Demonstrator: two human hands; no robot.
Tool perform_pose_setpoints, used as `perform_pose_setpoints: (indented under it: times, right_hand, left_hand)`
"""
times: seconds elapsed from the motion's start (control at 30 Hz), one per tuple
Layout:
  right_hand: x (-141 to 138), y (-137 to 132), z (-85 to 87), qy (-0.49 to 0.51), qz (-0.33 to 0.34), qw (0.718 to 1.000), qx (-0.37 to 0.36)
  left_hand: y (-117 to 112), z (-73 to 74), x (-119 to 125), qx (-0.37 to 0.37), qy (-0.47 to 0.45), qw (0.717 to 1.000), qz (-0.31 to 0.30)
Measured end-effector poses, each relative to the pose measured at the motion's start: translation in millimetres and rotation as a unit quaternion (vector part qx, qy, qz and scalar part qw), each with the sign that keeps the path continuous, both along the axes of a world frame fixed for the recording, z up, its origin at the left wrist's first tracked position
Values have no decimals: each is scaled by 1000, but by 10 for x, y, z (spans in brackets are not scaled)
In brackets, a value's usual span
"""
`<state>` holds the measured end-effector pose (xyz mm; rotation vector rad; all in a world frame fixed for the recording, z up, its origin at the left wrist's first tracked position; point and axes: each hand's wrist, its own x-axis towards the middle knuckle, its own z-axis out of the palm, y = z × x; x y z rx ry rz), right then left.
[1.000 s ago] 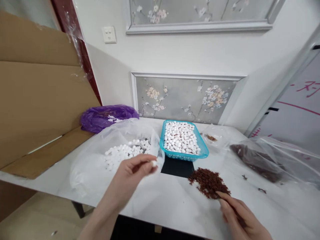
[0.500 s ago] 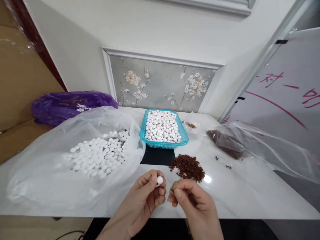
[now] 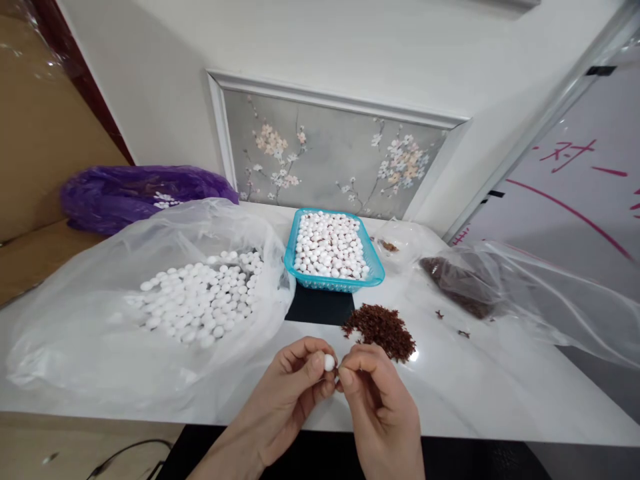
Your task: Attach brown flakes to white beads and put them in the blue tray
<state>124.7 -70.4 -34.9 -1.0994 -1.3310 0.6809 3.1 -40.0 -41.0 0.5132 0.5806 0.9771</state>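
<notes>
A small white ball (image 3: 329, 362) is pinched between the thumb and fingers of my left hand (image 3: 295, 380). My right hand (image 3: 377, 403) has its thumb and forefinger pressed together right beside the ball, on a tiny reddish-brown piece mostly hidden by the fingertips. Both hands meet over the front of the white table, fingertips nearly touching. Just beyond my right hand lies a loose pile of small reddish-brown star-shaped pieces (image 3: 383, 331). A blue plastic basket (image 3: 345, 285) stands farther back, filled with white balls that show reddish-brown bits among them.
To the left, a large clear plastic bag (image 3: 90, 333) holds many white balls. A purple bag (image 3: 115, 193) lies behind it. On the right are a clear bag of brown material (image 3: 463, 287) and a few stray pieces (image 3: 464, 333). A black flat patch (image 3: 320, 305) lies before the basket.
My right hand has moved left and closed the gap to the ball in my left hand. The view has shifted slightly.
</notes>
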Motion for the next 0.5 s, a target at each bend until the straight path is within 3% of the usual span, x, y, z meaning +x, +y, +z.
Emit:
perform_pose_setpoints:
  times: [0.5]
  right_hand:
    - [-10, -4, -3, -16, 7, 1000, -3]
  left_hand:
    - [-8, -17, -5, 23, 34, 999, 12]
